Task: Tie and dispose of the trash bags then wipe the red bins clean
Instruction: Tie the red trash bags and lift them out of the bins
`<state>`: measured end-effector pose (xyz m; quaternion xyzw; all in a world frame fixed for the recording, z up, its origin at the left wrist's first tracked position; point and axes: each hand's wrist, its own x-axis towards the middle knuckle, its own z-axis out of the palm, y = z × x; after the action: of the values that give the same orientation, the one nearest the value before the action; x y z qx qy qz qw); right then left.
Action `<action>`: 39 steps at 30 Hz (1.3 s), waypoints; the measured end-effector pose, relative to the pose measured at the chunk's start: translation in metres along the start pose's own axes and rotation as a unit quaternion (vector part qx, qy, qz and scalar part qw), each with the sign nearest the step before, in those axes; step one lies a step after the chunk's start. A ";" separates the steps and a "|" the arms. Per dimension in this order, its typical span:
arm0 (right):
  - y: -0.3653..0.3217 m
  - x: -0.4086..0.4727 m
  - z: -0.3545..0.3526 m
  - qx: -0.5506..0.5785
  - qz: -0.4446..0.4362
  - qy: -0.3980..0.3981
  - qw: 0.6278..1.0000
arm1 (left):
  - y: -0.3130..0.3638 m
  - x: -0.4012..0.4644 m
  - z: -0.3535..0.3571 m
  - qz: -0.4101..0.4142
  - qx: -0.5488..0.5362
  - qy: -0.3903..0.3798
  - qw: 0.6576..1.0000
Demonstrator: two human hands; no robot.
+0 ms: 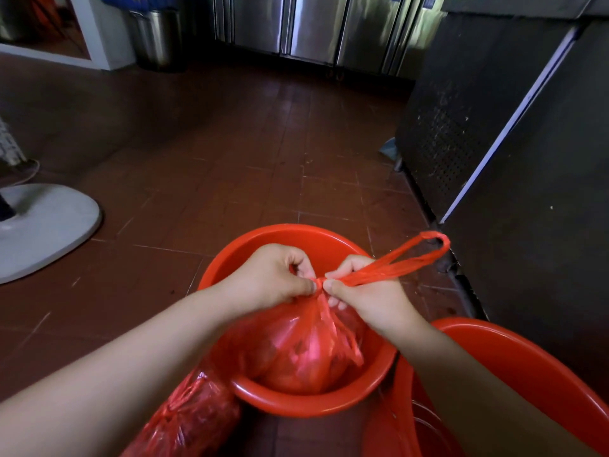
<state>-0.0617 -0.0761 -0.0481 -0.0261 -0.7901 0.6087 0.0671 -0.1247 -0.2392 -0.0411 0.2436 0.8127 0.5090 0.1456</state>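
Head view: left hand [273, 275] and right hand [359, 291] pinch the bag [296, 351] at its knot – bag inside the bin [263, 239], below its rim; open floor [230, 159] beyond.

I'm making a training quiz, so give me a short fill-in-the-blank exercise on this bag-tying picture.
1. Both hands pinch the knot of the trash bag, which sits in a red ____.
2. The right hand holds the bag's looped ____.
3. A second bag lies on the ____ beside the bin.

Missing words: bin; handle; floor
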 end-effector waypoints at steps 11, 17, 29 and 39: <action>-0.053 0.017 -0.005 0.006 -0.059 -0.038 0.998 | 0.045 -0.015 -0.057 0.359 0.504 0.106 0.779; -0.024 0.015 -0.006 -0.024 -0.006 -0.032 0.999 | 0.002 -0.024 -0.069 0.368 0.562 0.031 0.740; 0.002 0.031 0.010 0.031 0.064 0.027 0.997 | -0.045 -0.008 -0.022 -0.008 -0.139 0.148 0.979; 0.032 0.009 0.012 0.031 0.094 0.032 0.995 | -0.071 -0.020 -0.022 0.070 0.278 0.077 0.955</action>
<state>-0.0737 -0.0779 -0.0817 -0.1181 -0.7622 0.6355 0.0355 -0.1359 -0.2921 -0.0953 0.2910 0.9115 0.2894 -0.0272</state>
